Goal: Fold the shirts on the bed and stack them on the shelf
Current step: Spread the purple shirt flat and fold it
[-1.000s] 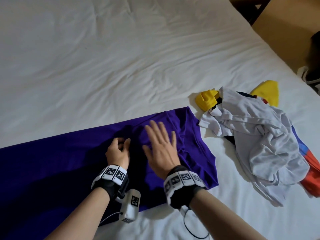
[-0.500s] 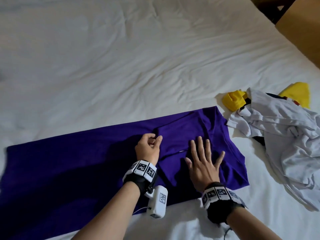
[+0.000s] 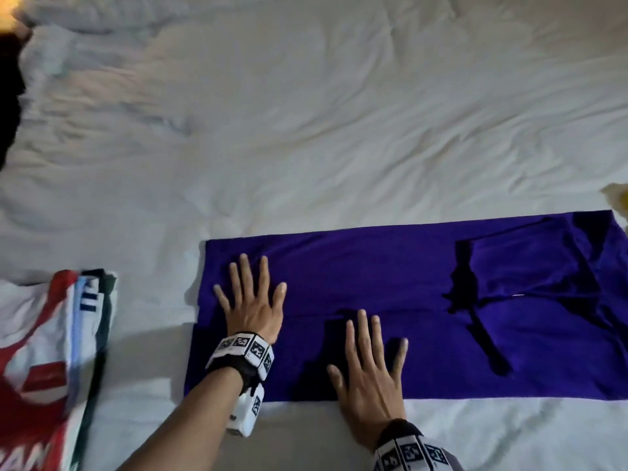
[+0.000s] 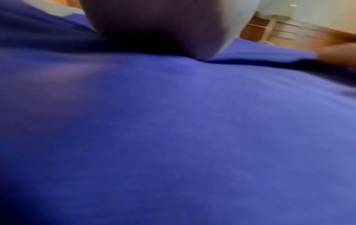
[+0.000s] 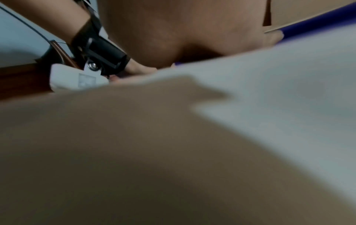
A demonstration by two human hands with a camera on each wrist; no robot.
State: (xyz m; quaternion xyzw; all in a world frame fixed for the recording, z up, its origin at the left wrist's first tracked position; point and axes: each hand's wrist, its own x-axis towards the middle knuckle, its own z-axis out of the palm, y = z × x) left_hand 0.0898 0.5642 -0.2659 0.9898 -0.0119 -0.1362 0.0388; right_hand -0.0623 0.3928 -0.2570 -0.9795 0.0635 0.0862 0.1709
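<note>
A purple shirt (image 3: 424, 300) lies folded into a long strip across the white bed (image 3: 306, 130), its sleeve end at the right. My left hand (image 3: 249, 294) lies flat with spread fingers on the strip's left end. My right hand (image 3: 368, 362) lies flat beside it on the near edge of the strip, fingers straight. In the left wrist view the purple shirt (image 4: 173, 137) fills the frame under my palm. The right wrist view is blurred; a sliver of the purple shirt (image 5: 312, 29) shows past my right hand (image 5: 183, 33).
A stack of folded shirts (image 3: 51, 351), red and white on top, sits on the bed at the left. A bit of yellow cloth (image 3: 620, 198) shows at the right edge. Wooden furniture (image 4: 289, 32) stands beyond the bed.
Both hands have slid left along the purple shirt from its sleeve end to its other end. My left hand has gone from pinching the cloth to lying flat. The view has swung left.
</note>
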